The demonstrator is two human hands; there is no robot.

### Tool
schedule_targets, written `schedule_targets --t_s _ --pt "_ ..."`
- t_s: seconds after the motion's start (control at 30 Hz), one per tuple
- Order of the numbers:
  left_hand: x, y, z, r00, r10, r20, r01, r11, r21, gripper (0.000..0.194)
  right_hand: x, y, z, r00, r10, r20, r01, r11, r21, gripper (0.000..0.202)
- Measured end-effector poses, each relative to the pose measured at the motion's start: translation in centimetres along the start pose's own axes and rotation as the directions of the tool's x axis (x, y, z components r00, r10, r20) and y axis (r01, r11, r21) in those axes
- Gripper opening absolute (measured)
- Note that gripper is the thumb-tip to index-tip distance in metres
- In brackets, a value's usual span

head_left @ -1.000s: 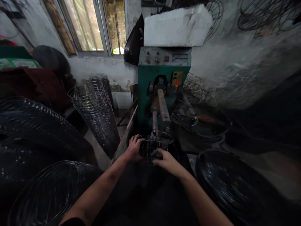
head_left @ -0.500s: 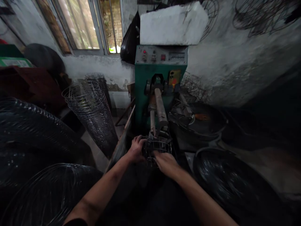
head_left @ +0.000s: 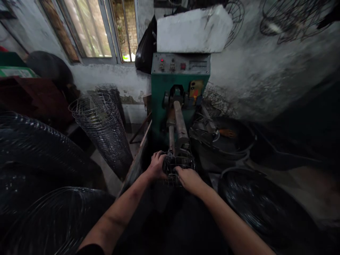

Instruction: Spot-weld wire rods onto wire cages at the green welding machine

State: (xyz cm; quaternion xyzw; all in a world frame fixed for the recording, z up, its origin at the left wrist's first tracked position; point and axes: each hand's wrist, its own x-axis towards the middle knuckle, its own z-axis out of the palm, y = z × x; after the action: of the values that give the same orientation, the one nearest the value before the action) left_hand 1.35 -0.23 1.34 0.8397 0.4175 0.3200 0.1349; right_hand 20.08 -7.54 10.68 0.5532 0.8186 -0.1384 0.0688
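A round wire frame [head_left: 183, 163] sits under the ends of two metal arms [head_left: 180, 122] that stick out of a green machine [head_left: 160, 88]. My left hand [head_left: 158, 165] grips the frame's left side, fingers curved over its rim. On the frame's near right side, my right hand [head_left: 189, 180] has its thumb and fingers pressed together at the wires. The frame's lower part is dark and hard to make out.
Stacked wire baskets [head_left: 103, 131] lean at the left, with bundles of dark wire [head_left: 63, 219] nearer. To the right are a dark round pan [head_left: 239, 136] and a coil of wire rings [head_left: 252, 198]. A white foam block [head_left: 193, 30] rests on the machine.
The view has shifted slightly. My right hand's fingertips have moved a little at the frame's near side, while my left hand stays on its left side.
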Motion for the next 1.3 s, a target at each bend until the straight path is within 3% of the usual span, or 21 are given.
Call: schedule_targets --t_s 0.3,0.43,0.57,0.77,0.87,1.07,1.17,1.3 --pt "0.3 0.0 0.0 0.997 0.050 -0.064 -0.050 0.999 -0.003 0.096 -0.7 -0.1 -0.5 0.996 0.040 -0.079 -0.036 0.998 0.057 0.025" --pt "1.4 -0.4 -0.2 0.998 -0.003 -0.058 0.004 1.000 0.014 0.098 -2.1 0.6 0.6 0.950 0.177 -0.259 -0.104 0.956 0.274 0.024" --pt "2.6 -0.8 -0.4 0.997 -0.056 -0.052 0.058 0.997 0.046 0.100 -2.8 2.0 4.0 0.889 0.264 -0.374 -0.019 0.837 0.546 0.029" --pt "2.9 -1.4 0.0 0.996 -0.024 -0.087 0.028 0.998 0.051 0.100 -4.2 3.3 10.1 0.860 0.360 -0.362 0.047 0.650 0.758 0.035" --pt "3.3 -1.7 0.1 0.993 -0.024 -0.116 0.032 0.998 0.062 0.100 -5.7 3.6 11.8 0.841 0.389 -0.376 0.061 0.623 0.780 0.031" --pt "4.7 -2.2 -0.4 0.988 -0.076 -0.135 0.084 0.995 0.061 0.095 -7.3 4.2 12.6 0.802 0.432 -0.412 0.011 0.680 0.733 0.036" --pt "5.1 -2.3 -0.6 0.988 -0.082 -0.127 0.090 0.994 0.058 0.096 -7.3 4.0 12.6 0.789 0.473 -0.392 0.014 0.623 0.782 0.037" --pt "5.1 -2.2 -0.8 0.991 -0.088 -0.101 0.094 0.994 0.060 0.093 -7.1 3.4 12.4 0.733 0.561 -0.385 0.021 0.547 0.837 0.032"
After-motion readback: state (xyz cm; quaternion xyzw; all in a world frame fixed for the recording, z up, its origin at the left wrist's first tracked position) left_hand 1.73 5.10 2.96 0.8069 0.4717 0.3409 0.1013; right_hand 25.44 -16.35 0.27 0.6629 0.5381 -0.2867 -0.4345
